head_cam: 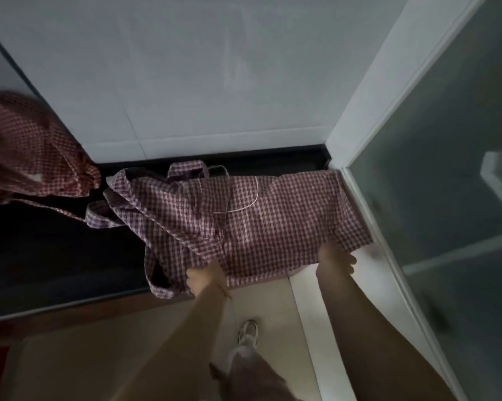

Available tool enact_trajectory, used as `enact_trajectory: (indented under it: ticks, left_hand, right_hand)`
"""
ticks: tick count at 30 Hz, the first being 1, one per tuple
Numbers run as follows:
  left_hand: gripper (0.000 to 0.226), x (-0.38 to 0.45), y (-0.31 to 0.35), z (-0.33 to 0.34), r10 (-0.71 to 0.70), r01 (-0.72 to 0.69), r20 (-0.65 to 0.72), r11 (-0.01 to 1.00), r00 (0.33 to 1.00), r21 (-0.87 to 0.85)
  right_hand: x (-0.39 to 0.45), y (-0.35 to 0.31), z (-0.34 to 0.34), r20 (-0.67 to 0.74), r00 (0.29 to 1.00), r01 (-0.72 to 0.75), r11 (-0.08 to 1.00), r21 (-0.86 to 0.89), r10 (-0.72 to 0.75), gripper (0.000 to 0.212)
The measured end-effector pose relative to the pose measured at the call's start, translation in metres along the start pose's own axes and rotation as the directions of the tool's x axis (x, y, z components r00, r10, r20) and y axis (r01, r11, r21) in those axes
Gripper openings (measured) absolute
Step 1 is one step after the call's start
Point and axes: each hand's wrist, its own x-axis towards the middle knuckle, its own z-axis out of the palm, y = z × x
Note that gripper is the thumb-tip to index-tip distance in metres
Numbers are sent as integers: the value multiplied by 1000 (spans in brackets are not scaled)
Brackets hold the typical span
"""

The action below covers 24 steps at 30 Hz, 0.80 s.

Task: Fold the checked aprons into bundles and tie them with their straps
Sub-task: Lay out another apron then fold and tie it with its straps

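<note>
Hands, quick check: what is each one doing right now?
Left hand: grips the near edge of the checked apron.
Right hand: grips the same apron's near edge, closer to the white frame.

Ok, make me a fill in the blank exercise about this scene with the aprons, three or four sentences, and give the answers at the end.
1. Both hands grip the near edge of the spread apron, which has a ____ pattern.
2. The left hand holds the cloth; the other edge is held by the ____ hand.
3. A second apron lies in a heap to the ____ of the spread one.
4. On the floor below, one ____ shows.

Missing words: checked; right; left; shoe
</note>
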Motion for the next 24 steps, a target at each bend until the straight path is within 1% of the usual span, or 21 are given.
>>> enact_trajectory:
  ticks: [1, 2, 3, 4, 5, 6, 7, 8, 9, 10, 12, 13, 14, 15, 16, 18, 19, 20, 21, 22, 24]
  left_hand:
    - [37, -1, 7, -2, 149, -139, -39, 971, 988, 194]
    - [37, -2, 11, -3, 338, -311, -30, 894, 941, 324]
    - [38, -7, 17, -5, 499, -470, 47, 776, 866, 422]
    - [44, -7, 22, -2, 610, -598, 161, 630, 776, 496]
    - [51, -8, 28, 2, 640, -673, 286, 508, 713, 538]
    - [58, -4, 35, 11, 615, -722, 425, 379, 664, 579]
    - [64, 0, 38, 16, 562, -751, 528, 292, 636, 593]
    - [68, 7, 44, 25, 494, -751, 591, 228, 638, 620]
    - [69, 15, 46, 31, 417, -726, 615, 186, 669, 662]
    - [71, 23, 46, 34, 356, -686, 608, 151, 709, 712]
    - [72, 39, 43, 35, 334, -595, 540, 81, 772, 800]
    - [72, 45, 43, 33, 377, -537, 478, 61, 793, 841]
    - [70, 52, 44, 28, 424, -470, 398, 76, 814, 880]
    - [70, 58, 50, 22, 450, -384, 296, 116, 842, 916]
    - [72, 64, 56, 14, 437, -300, 207, 155, 876, 941]
    - [75, 73, 73, 3, 344, -133, 52, 216, 938, 967]
    - [74, 75, 81, 0, 312, -84, 6, 236, 950, 968]
    - [72, 75, 90, 1, 324, -58, -31, 262, 945, 963]
    - [67, 70, 96, 4, 378, -72, -41, 280, 925, 957]
    - [60, 64, 102, 10, 454, -117, -25, 283, 891, 952]
    - [47, 53, 114, 28, 561, -233, 38, 281, 827, 931]
  right_hand:
    - [3, -3, 4, -76, 997, 21, 993, -114, -29, 54]
    - [3, -6, 9, -74, 992, 83, 978, -192, -98, 54]
    - [3, -5, 16, -16, 979, 191, 952, -240, -201, 52]
    - [5, -3, 23, 53, 953, 301, 915, -270, -298, 48]
    - [7, -1, 29, 100, 925, 381, 877, -294, -368, 43]
    - [8, -3, 33, 152, 892, 452, 831, -325, -426, 40]
    - [6, -2, 35, 202, 860, 511, 782, -356, -469, 40]
    - [10, -7, 36, 241, 828, 560, 738, -376, -506, 40]
    - [14, -10, 37, 273, 801, 598, 695, -400, -533, 39]
    - [18, -13, 36, 284, 787, 615, 661, -430, -547, 38]
    - [35, -20, 35, 302, 787, 612, 614, -499, -539, 39]
    - [44, -24, 34, 312, 798, 598, 610, -519, -516, 38]
    - [48, -28, 32, 323, 810, 583, 611, -535, -490, 33]
    - [54, -34, 31, 333, 828, 558, 616, -556, -450, 27]
    - [57, -39, 30, 347, 849, 529, 623, -577, -399, 23]
    - [66, -52, 32, 387, 867, 494, 645, -582, -314, 29]
    - [69, -57, 34, 385, 867, 493, 666, -560, -318, 28]
    - [70, -65, 39, 374, 861, 504, 675, -538, -345, 25]
    - [71, -71, 45, 367, 851, 523, 673, -524, -376, 21]
    - [69, -78, 50, 376, 831, 554, 664, -502, -410, 17]
    - [70, -93, 66, 459, 782, 609, 672, -422, -420, 10]
